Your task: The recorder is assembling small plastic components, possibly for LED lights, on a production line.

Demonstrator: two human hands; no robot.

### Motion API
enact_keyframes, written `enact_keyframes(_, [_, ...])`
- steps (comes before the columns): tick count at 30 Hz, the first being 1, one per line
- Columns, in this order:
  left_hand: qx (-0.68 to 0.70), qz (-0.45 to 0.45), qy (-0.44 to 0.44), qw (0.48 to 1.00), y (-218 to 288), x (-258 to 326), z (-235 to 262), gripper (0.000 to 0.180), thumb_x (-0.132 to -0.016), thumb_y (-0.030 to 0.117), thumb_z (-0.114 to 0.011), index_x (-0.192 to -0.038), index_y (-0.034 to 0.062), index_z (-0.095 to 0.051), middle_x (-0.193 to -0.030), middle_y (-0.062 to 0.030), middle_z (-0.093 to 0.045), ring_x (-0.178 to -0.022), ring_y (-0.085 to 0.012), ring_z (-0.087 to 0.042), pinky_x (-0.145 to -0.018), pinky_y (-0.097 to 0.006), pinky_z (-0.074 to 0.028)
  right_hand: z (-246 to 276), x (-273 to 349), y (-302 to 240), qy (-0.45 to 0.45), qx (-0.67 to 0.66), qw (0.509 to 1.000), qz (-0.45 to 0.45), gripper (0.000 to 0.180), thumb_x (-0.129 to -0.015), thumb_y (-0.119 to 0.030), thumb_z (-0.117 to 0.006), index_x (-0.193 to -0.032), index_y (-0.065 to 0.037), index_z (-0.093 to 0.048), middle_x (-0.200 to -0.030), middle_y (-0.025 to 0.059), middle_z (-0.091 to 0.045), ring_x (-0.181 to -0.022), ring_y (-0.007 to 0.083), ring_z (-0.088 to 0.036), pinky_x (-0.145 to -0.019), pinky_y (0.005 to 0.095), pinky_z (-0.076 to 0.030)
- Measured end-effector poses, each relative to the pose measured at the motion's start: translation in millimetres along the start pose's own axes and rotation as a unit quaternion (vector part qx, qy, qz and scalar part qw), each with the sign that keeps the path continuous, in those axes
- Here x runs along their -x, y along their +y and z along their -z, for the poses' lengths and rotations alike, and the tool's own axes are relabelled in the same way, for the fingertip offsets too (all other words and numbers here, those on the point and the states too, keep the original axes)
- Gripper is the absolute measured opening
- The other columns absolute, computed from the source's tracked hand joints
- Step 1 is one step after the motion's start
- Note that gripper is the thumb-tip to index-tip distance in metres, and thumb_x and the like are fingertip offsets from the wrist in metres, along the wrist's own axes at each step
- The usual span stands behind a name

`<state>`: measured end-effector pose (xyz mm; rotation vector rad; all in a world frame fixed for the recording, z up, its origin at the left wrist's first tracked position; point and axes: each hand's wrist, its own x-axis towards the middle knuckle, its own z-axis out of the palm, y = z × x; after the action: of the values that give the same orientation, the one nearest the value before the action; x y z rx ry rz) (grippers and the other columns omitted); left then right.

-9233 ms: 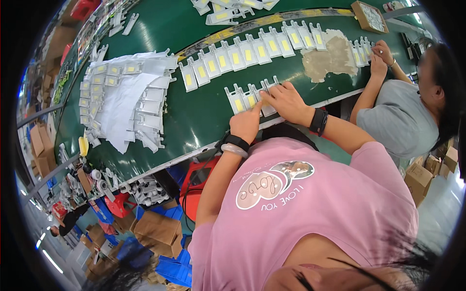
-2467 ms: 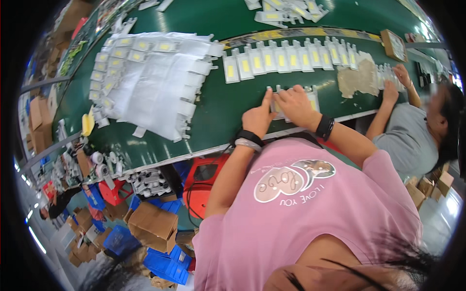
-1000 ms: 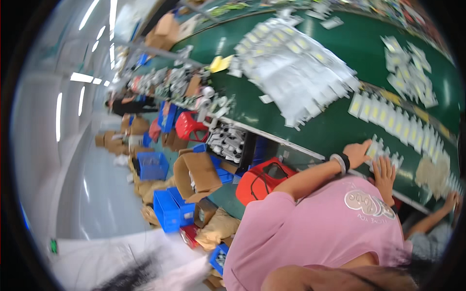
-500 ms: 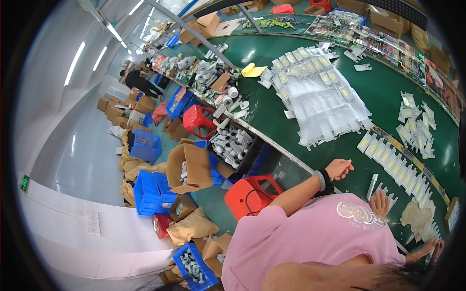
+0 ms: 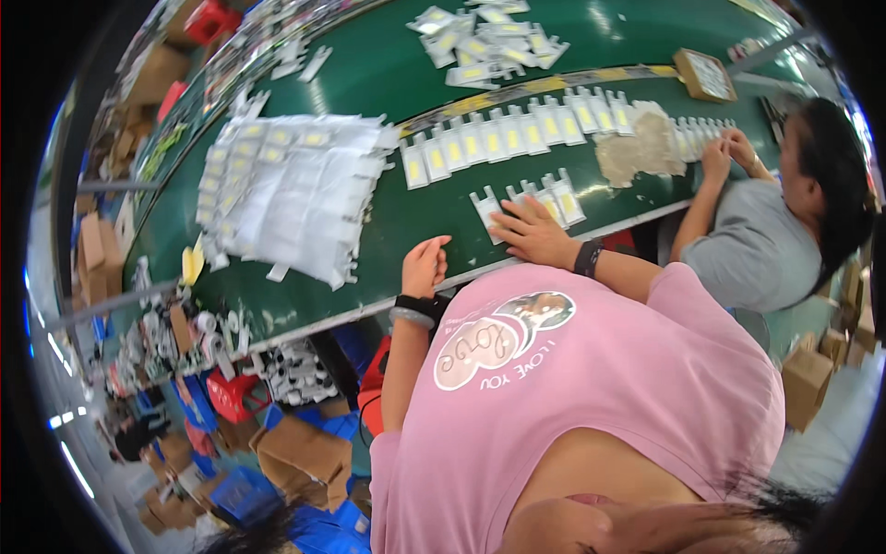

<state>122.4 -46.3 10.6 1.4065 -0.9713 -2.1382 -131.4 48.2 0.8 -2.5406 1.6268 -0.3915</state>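
My right hand lies with fingers spread over a short group of flat white two-pronged pieces with yellow rectangles. Its palm and fingers cover part of them. Just left of its fingertips, one such piece lies at the group's end. Above the table's near edge is my left hand, its fingers curled and nothing visible in them. Beyond both hands, a long slanting row of the same pieces runs beside a yellow-and-black strip.
A white sheet stack edged with similar pieces covers the left of the green table. A loose pile lies at the back. A co-worker in grey handles pieces at right, near a crumpled beige sheet. Boxes stand lower left.
The view has swung to the right, bringing the co-worker into sight. My right hand shows more fully, resting on the short group; my left hand stays curled.
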Motion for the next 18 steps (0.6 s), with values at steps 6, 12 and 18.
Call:
enact_keyframes(6, [-0.008,0.020,-0.026,0.999,0,-9,-18,0.024,-0.093,0.019,-0.051,-0.103,0.0003,-0.060,-0.067,0.0015,-0.049,-0.048,-0.0055,-0.044,-0.035,-0.019,-0.028,15,33,15,-0.009,0.027,0.999,-0.036,0.051,-0.080,-0.030,-0.062,-0.127,-0.020,-0.047,-0.136,0.0017,-0.041,-0.130,0.0227,-0.031,-0.107,0.0481,-0.018])
enact_keyframes(12, [-0.050,0.019,-0.035,0.998,5,-16,-29,0.025,-0.093,0.020,-0.050,-0.104,-0.0003,-0.059,-0.067,0.0017,-0.048,-0.048,-0.0052,-0.043,-0.035,-0.018,-0.029,24,65,50,0.020,0.020,0.997,-0.070,0.048,-0.081,-0.026,-0.061,-0.126,-0.018,-0.048,-0.136,0.0027,-0.041,-0.129,0.0233,-0.032,-0.106,0.0445,-0.021])
enact_keyframes(18, [-0.035,0.029,-0.056,0.997,17,-23,-37,0.025,-0.094,0.020,-0.049,-0.107,-0.0002,-0.057,-0.068,0.0006,-0.050,-0.048,-0.0063,-0.044,-0.035,-0.019,-0.028,44,89,92,0.037,0.064,0.986,-0.152,0.039,-0.080,-0.022,-0.060,-0.117,-0.014,-0.052,-0.129,0.0054,-0.047,-0.127,0.0223,-0.036,-0.106,0.0425,-0.024])
